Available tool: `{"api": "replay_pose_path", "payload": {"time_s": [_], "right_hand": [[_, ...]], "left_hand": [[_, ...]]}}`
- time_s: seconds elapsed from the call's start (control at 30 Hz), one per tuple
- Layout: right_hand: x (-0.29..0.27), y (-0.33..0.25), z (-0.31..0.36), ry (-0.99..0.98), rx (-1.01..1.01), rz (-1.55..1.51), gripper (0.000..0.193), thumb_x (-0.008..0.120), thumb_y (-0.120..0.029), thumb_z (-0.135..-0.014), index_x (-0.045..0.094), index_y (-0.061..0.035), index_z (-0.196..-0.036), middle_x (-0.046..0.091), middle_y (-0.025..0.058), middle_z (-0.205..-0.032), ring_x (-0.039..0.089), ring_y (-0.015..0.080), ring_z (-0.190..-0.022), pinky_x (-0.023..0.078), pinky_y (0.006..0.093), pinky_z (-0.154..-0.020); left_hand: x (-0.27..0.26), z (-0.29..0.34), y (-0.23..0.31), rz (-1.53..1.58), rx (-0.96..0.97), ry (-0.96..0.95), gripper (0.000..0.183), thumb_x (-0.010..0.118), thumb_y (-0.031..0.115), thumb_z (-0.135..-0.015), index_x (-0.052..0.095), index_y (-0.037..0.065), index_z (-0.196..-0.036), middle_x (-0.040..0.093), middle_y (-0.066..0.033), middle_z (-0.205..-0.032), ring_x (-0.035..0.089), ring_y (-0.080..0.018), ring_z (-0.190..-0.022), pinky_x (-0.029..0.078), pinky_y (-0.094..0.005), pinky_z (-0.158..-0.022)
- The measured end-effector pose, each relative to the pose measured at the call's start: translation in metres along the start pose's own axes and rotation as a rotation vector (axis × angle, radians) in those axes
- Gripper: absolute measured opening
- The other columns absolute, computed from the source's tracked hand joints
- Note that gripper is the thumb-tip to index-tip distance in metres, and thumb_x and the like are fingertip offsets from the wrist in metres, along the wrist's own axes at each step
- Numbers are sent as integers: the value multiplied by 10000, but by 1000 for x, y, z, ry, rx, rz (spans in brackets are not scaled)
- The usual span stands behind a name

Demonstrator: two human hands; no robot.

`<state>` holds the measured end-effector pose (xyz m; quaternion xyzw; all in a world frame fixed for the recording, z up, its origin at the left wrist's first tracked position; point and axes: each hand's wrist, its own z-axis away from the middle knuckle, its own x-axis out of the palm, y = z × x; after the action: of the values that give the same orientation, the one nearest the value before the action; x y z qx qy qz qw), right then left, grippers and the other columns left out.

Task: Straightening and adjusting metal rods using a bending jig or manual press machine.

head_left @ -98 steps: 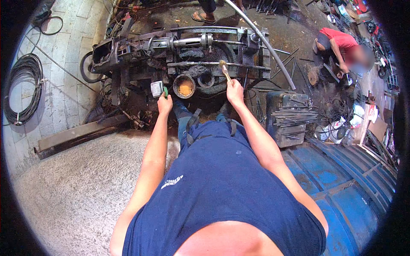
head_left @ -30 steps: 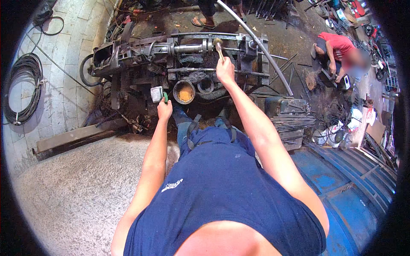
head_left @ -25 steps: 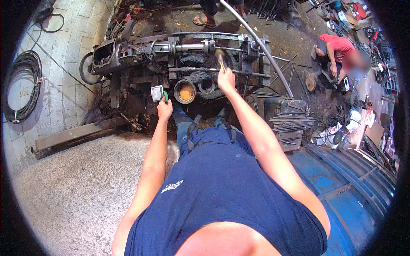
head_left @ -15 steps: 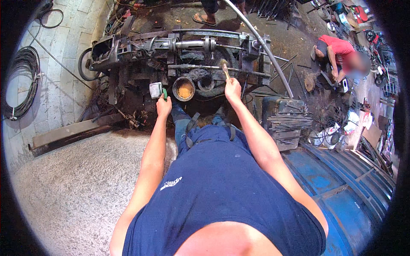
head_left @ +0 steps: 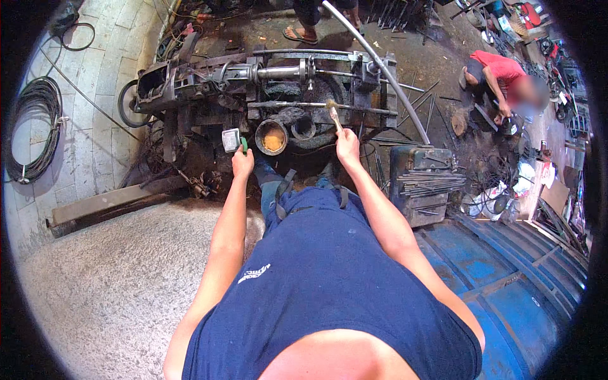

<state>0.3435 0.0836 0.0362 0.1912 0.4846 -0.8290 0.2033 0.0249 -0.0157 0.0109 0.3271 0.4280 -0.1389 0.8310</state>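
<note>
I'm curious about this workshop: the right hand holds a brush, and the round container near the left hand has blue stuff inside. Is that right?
Not quite: the head view shows orange-yellow stuff in the round container near the left hand, not blue. The right hand does hold a brush.

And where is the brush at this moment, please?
In the head view, just right of centre: the brush is in the right hand, its bristles by the lower metal rod.
</note>
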Motion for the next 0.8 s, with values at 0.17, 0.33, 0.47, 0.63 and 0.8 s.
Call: {"api": "replay_pose_path", "payload": {"time_s": [0.17,0.33,0.47,0.63,0.8], "right_hand": [[-15,-9,7,33,-14,4,333,482,-294,-910,605,-2,-1013,644,223,-930,616,380,-937,464,453,-791],[-22,-17,13,65,-43,0,333,486,-300,-909,608,-9,-1017,649,219,-900,627,378,-910,473,450,-769],[-24,-19,15,95,-106,0,321,491,-279,-906,598,-3,-1030,648,223,-861,635,382,-873,477,452,-743],[-30,-32,16,91,-165,21,304,495,-253,-903,590,3,-1036,641,241,-862,633,389,-870,477,454,-742],[-34,-45,1,102,-228,22,302,490,-241,-904,591,1,-1054,639,249,-867,633,392,-867,476,453,-750]], "left_hand": [[-1,2,0,-4,-22,5,480,554,299,-853,526,91,-1285,602,-256,-1118,581,-373,-1064,457,-431,-914],[1,0,-3,17,24,20,471,558,298,-847,540,103,-1275,611,-253,-1097,590,-369,-1049,461,-428,-909],[-1,3,5,8,4,10,460,570,285,-843,551,103,-1264,616,-247,-1094,597,-358,-1045,462,-412,-904],[0,3,-2,43,40,35,458,562,287,-840,550,129,-1270,616,-254,-1085,596,-361,-1041,463,-426,-907],[-2,5,-3,33,-3,21,447,559,278,-846,552,130,-1268,624,-243,-1078,601,-362,-1031,464,-425,-903]]}}
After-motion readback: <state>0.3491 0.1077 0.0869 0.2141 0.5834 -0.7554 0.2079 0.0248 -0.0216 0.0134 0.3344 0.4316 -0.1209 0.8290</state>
